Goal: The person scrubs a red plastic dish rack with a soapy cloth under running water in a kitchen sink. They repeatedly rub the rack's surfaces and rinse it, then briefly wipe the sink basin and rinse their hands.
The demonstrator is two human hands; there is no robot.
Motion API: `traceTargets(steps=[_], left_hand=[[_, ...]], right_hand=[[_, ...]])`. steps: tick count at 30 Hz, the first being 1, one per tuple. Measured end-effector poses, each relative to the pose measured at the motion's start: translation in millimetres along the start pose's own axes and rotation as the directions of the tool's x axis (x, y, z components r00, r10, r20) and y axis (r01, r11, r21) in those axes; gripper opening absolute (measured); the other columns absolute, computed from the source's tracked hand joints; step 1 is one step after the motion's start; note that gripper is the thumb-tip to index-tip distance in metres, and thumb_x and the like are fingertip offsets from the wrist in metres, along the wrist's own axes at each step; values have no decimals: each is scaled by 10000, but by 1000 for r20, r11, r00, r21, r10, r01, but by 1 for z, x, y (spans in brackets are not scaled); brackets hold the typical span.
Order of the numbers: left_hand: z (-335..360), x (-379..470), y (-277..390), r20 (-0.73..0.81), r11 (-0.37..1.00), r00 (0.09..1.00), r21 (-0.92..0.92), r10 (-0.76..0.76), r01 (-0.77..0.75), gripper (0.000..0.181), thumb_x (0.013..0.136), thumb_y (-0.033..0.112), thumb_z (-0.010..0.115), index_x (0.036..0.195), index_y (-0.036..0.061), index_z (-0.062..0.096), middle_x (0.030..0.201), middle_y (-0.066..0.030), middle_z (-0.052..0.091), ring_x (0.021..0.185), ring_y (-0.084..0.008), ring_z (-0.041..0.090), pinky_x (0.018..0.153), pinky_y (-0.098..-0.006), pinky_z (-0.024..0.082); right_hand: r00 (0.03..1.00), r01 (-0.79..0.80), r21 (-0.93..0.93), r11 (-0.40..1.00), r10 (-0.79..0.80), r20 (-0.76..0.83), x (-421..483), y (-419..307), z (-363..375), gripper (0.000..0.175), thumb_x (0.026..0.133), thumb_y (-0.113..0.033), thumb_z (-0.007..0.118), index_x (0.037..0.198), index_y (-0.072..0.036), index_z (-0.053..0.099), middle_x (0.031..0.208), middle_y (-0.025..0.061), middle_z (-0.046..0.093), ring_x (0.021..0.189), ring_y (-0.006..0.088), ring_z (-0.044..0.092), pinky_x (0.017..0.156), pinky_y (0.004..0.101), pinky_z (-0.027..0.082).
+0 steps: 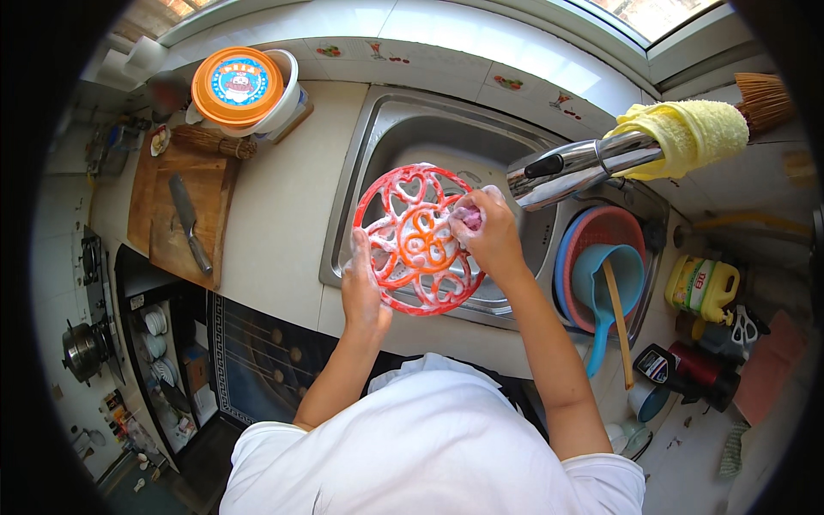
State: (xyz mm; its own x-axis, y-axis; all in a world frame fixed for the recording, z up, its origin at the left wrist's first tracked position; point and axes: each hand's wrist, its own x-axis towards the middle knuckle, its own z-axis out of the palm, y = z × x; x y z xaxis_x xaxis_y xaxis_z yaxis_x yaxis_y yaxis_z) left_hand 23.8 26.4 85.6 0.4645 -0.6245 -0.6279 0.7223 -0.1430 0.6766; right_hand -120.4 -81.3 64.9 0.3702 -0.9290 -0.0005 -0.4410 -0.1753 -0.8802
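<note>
A round red plastic openwork rack (412,283) with an orange centre is coated in white suds. My left hand (364,283) grips its left rim, thumb along the edge. In my right hand (492,235) is a soapy pink cloth or sponge (472,217), pressed at the rack's right side; the fingers partly hide it. Both hands have foam on them. Behind and below the rack is a stainless steel sink basin (412,132), whose near part the rack covers. A chrome faucet (560,170) reaches over the basin just right of my right hand.
A yellow towel (689,138) wraps the faucet. Nested basins (599,225) and a blue dipper (602,277) fill the right sink bowl. Left, a cleaver (185,209) lies on a wooden cutting board (219,212) by an orange-lidded tub (222,112). A yellow jug (700,288) stands at right.
</note>
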Motion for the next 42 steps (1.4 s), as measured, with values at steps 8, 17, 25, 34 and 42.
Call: traceTargets(steps=[8, 17, 25, 34, 42], left_hand=[[6, -1, 2, -2, 1000, 1000, -31, 3, -3, 517, 969, 428, 427, 1184, -37, 501, 1137, -129, 582, 1039, -188, 590, 872, -332, 508], [4, -3, 2, -3, 1000, 1000, -17, 13, -13, 521, 963, 427, 444, 1193, -38, 497, 1156, -130, 575, 1028, -193, 598, 860, -331, 518], [2, 9, -4, 9, 999, 999, -13, 43, -43, 513, 963, 402, 461, 1211, -46, 494, 1149, -117, 566, 1034, -174, 578, 870, -326, 509], [5, 23, -12, 9, 998, 1000, -57, 3, -2, 528, 940, 419, 504, 1218, -31, 493, 1170, -119, 562, 1035, -186, 582, 853, -333, 514], [5, 23, -6, 40, 990, 999, -135, -30, 35, 542, 931, 432, 506, 1218, -26, 490, 1185, -125, 556, 1056, -211, 587, 893, -370, 516]], right_hand=[[998, 62, 5, 998, -62, 0, -6, -3, 4, 209, 684, -50, 727, 825, -16, 577, 838, 133, 543, 755, 285, 582, 678, 362, 490], [997, 77, 16, 997, -78, 21, -4, -2, 8, 224, 707, -34, 690, 878, -7, 547, 928, 163, 539, 823, 321, 571, 726, 383, 471], [986, 138, 116, 984, -148, 79, -25, -21, 31, 234, 718, 18, 640, 913, 3, 512, 947, 200, 505, 884, 378, 517, 772, 435, 429], [959, 283, -21, 959, -282, 30, -20, -25, 36, 152, 790, 8, 622, 919, -21, 548, 953, 151, 496, 843, 298, 576, 680, 355, 494], [975, 220, -217, 951, -222, 14, -21, 5, -8, 251, 731, -48, 648, 972, -52, 580, 1032, 150, 517, 928, 353, 523, 809, 439, 431]])
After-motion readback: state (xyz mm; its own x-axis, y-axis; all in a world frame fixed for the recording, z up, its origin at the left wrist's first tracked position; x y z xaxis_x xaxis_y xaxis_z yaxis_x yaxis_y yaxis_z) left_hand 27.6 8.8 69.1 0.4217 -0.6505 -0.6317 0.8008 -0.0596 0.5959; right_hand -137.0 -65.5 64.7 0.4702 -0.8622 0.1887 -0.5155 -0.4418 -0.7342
